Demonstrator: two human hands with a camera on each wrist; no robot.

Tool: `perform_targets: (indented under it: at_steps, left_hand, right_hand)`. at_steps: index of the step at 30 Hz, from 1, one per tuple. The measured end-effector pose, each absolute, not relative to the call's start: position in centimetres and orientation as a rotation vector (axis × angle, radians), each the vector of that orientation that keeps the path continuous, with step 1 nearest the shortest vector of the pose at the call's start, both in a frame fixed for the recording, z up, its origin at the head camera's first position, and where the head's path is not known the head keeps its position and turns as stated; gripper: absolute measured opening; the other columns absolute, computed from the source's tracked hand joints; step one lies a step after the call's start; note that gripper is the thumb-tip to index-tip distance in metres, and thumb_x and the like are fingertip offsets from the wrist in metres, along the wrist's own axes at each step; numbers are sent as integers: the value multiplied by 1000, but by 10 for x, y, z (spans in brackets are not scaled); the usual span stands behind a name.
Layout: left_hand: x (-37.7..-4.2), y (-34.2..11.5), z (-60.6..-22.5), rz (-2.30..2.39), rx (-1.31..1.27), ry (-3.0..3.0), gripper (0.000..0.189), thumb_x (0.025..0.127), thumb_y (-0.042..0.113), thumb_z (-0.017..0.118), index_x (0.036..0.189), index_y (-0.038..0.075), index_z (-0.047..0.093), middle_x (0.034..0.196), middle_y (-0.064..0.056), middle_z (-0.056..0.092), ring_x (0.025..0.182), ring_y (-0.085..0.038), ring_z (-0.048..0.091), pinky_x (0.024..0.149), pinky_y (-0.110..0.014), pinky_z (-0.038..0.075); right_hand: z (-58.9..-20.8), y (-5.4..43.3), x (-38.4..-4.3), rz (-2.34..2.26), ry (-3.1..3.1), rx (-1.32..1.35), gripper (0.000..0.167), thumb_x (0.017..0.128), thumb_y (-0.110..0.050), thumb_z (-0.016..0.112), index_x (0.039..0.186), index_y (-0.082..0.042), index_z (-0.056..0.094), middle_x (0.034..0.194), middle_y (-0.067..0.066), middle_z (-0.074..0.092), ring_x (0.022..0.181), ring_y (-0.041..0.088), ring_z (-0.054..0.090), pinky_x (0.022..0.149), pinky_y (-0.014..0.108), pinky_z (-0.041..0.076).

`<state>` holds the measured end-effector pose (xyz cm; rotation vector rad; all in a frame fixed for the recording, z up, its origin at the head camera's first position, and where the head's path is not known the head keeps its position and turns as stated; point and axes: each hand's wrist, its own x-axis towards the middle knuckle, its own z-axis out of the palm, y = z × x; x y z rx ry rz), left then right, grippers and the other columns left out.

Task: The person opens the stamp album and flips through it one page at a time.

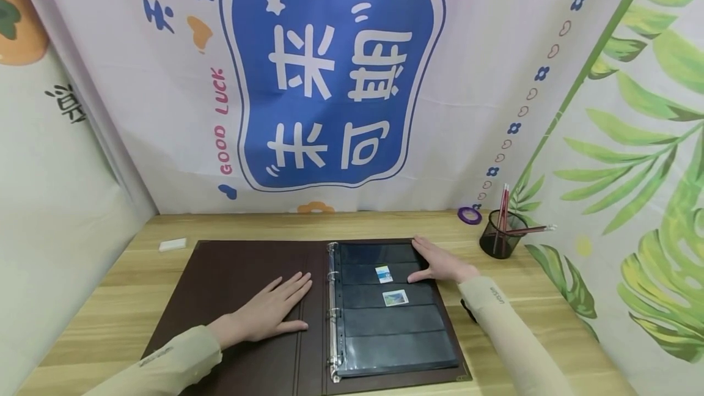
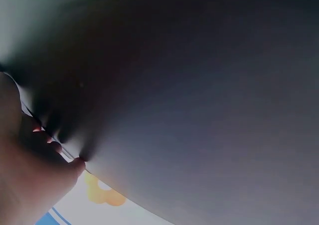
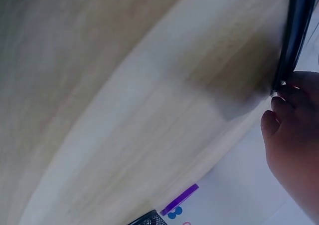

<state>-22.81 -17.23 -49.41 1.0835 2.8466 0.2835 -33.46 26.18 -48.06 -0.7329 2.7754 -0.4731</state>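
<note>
so, the small upper stamp (image 1: 384, 274) lies just left of the right thumb's tip, mid-right in the lower half of the head view, with the lower stamp (image 1: 395, 297) below it, long side running roughly across the frame. both sit on the black page (image 1: 396, 347), whose strips run crosswise and whose ring side, along the rings (image 1: 332, 276), runs up and down the frame. the right hand (image 1: 440, 261) is clearly the nearer: thumb on the page, fingers reaching its upper right corner, spread apart and fairly straight. the left hand (image 1: 264, 313) rests flat and spread on the album's left cover (image 1: 220, 274), across the rings from both stamps. how far the right fingers go under the page edge is hard to judge. the cover's lower left is partly hidden by the sleeve (image 1: 187, 356) and cut off at the bottom. a dark thing (image 1: 467, 310) by the right cuff is mostly covered, so i can't name it. the stamps' print is too small to read.
</note>
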Motion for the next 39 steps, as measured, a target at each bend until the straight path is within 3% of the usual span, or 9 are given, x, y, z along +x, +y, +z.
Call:
perform_targets:
  at_steps: [12, 18, 20, 23, 27, 29, 31, 34, 39]
  left_hand:
    - [-227, -173, -494, 297, 1092, 2853, 85, 97, 64, 45, 156, 6, 30, 164, -14, 27, 151, -34, 29, 116, -62, 29]
    - [-227, -173, -496, 310, 1094, 2847, 85, 97, 65, 44, 156, 6, 30, 164, -14, 26, 151, -34, 29, 116, -62, 29]
    - [-227, -173, -496, 309, 1094, 2852, 85, 96, 65, 44, 156, 6, 31, 164, -14, 27, 151, -34, 29, 116, -62, 29]
    - [-227, -174, -496, 303, 1090, 2859, 85, 96, 65, 44, 156, 5, 31, 164, -13, 27, 151, -34, 29, 116, -62, 29]
    - [-227, -174, -495, 297, 1082, 2861, 85, 96, 66, 44, 156, 6, 31, 164, -13, 27, 151, -34, 29, 117, -62, 29]
    - [-227, -174, -495, 298, 1081, 2857, 85, 96, 65, 44, 156, 6, 30, 164, -13, 27, 151, -34, 28, 117, -62, 29]
    - [-227, -174, -494, 302, 1081, 2856, 85, 96, 65, 44, 156, 6, 30, 164, -13, 27, 151, -34, 28, 117, -62, 28]
    - [-227, -174, -494, 305, 1081, 2856, 85, 96, 65, 45, 156, 6, 30, 164, -14, 27, 151, -34, 29, 117, -62, 28]
    - [-226, -174, -495, 316, 1078, 2848, 85, 96, 64, 45, 156, 6, 30, 164, -13, 26, 151, -34, 28, 117, -63, 28]
  right_hand:
    - [-480, 256, -333, -485, 2837, -791, 103, 78, -57, 76, 152, 2, 35, 161, 25, 27, 149, 45, 25, 119, 59, 28]
    - [-473, 257, -331, -549, 2878, -826, 96, 72, -55, 82, 145, -1, 48, 131, 22, 54, 116, 36, 55, 99, 54, 47]
    - [-469, 258, -330, -599, 2862, -821, 99, 73, -52, 83, 145, 3, 46, 130, 24, 55, 114, 38, 57, 98, 54, 49]
    - [-464, 259, -330, -681, 2795, -757, 101, 76, -44, 84, 149, 7, 36, 118, 29, 60, 97, 38, 62, 89, 51, 52]
    - [-460, 260, -329, -732, 2776, -699, 97, 81, -33, 82, 151, 9, 30, 113, 27, 62, 83, 23, 60, 82, 41, 52]
    - [-458, 261, -328, -807, 2758, -672, 93, 83, -26, 81, 152, 9, 28, 120, 25, 61, 85, 19, 63, 82, 39, 56]
    - [-456, 261, -326, -914, 2717, -615, 91, 84, -19, 79, 152, 10, 25, 115, 25, 62, 79, 19, 67, 75, 39, 59]
    - [-454, 262, -323, -1080, 2626, -532, 81, 87, -10, 74, 148, 15, 27, 107, 26, 64, 66, 20, 67, 64, 38, 61]
    - [-446, 264, -321, -1171, 2552, -458, 43, 93, -12, 67, 121, 17, 52, 102, 23, 68, 69, 13, 67, 71, 43, 62]
